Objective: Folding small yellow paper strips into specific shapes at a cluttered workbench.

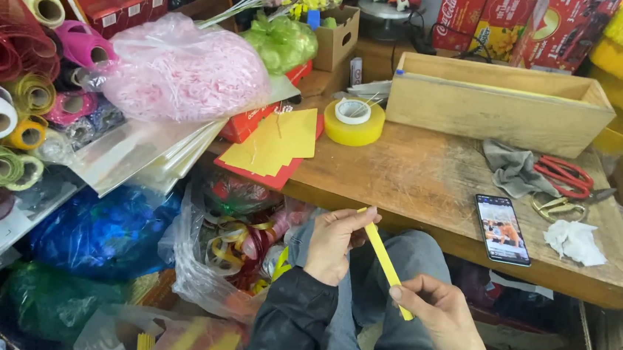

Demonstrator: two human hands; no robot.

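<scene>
Yellow paper strip [385, 260] ends hidden by both hands' fingers [361, 220].

My left hand [336, 242] and right hand [440, 311] pinch a yellow paper strip [386, 261] at either end; wooden table [414, 183] beyond bears tape roll [354, 120], phone [503, 228], red scissors [565, 177].

bare left hand [336, 242] and right hand [443, 311]; black jacket sleeve [289, 321] on left arm; grey-blue jeans [400, 278]; small metal zip pull on jacket.
</scene>
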